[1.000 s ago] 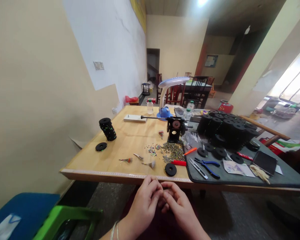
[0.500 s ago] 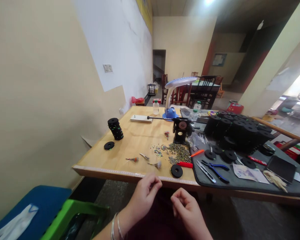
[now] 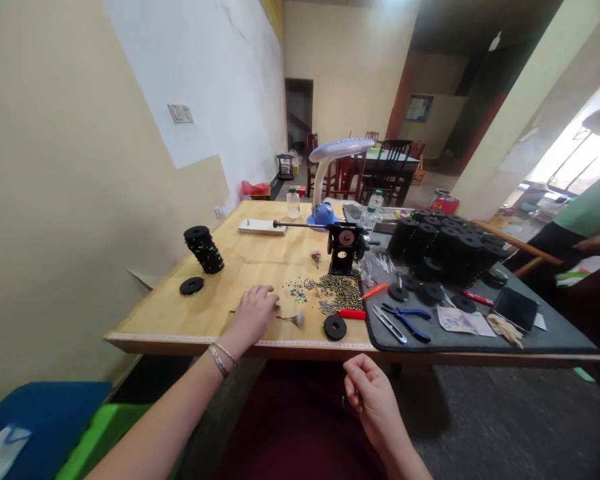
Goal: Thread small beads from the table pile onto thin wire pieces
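- Wooden counter [image 3: 175,320]: tufted bundle [image 3: 298,319] laid near its edge, probably for easy reach.
- Left hand [image 3: 254,308] beside it, fingers loosely bent; grip cannot be told.
- Right hand [image 3: 370,390] curled closed; any contents hidden.

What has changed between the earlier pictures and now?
The left hand has moved away from the right hand, forward and leftward over the table; no grip is clear. A person in green has appeared at right. The right hand stays curled; the lamp and black machine stay put.
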A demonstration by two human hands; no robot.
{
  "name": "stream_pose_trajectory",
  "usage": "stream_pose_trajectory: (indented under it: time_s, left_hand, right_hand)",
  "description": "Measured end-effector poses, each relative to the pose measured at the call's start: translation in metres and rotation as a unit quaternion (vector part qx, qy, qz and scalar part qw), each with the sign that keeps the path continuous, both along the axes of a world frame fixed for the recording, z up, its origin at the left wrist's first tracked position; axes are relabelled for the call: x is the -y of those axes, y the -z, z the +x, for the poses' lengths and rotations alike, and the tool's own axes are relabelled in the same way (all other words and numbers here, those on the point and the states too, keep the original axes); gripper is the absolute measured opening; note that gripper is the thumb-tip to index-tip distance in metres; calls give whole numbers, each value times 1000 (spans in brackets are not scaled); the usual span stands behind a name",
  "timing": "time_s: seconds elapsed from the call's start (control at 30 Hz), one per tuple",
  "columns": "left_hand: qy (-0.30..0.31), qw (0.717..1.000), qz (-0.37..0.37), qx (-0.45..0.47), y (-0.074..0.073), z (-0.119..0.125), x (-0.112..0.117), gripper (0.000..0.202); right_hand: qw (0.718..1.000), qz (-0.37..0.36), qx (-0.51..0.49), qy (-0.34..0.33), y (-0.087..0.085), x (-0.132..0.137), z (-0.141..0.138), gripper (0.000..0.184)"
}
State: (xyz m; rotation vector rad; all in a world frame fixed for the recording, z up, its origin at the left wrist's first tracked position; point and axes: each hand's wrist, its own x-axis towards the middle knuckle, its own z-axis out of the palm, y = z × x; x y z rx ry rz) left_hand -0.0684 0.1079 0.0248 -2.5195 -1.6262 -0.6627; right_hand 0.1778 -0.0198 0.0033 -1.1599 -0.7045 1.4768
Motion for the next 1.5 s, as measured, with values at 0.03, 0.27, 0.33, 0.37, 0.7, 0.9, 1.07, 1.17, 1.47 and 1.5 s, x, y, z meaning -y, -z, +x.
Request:
stream_pose_trajectory:
  time_s: [0.03, 0.27, 0.33, 0.37, 0.7, 0.9, 1.07, 1.17, 1.47, 1.5]
  left_hand:
    - [7, 1000, -5, 2, 1, 1, -2, 20]
    - [7, 998, -25, 51, -17, 1, -4, 15]
    - [-3, 997, -31, 75, -26, 0, 5, 13]
    - [-4, 994, -47, 99, -30, 1, 12, 11]
    - [27, 658, -485, 575, 4, 62, 108, 25]
    - [4, 637, -495, 591, 23, 74, 119, 30]
    - [3, 658, -477, 582, 27, 77, 121, 31]
    - [12, 681, -462, 568, 28, 79, 123, 29]
    - [18, 709, -440, 551, 30, 81, 125, 28]
    - [17, 698, -444, 562, 30, 82, 125, 28]
  right_hand:
    - [1000, -2, -3, 2, 0, 0, 0, 41]
    - [1000, -7, -9, 4, 2, 1, 0, 40]
    - [1000, -8, -9, 4, 4, 1, -1, 40]
    - [1000, -9, -9, 3, 4, 2, -1, 40]
    - [997, -8, 32, -71, 4, 12, -16, 44]
    - [995, -15, 60, -80, 3, 13, -23, 45]
    - [990, -10, 98, -99, 9, 9, -26, 44]
    - [988, 1, 116, -106, 13, 9, -26, 44]
    - [983, 40, 146, -101, 14, 9, -24, 40]
    - [984, 41, 145, -96, 16, 9, -24, 40]
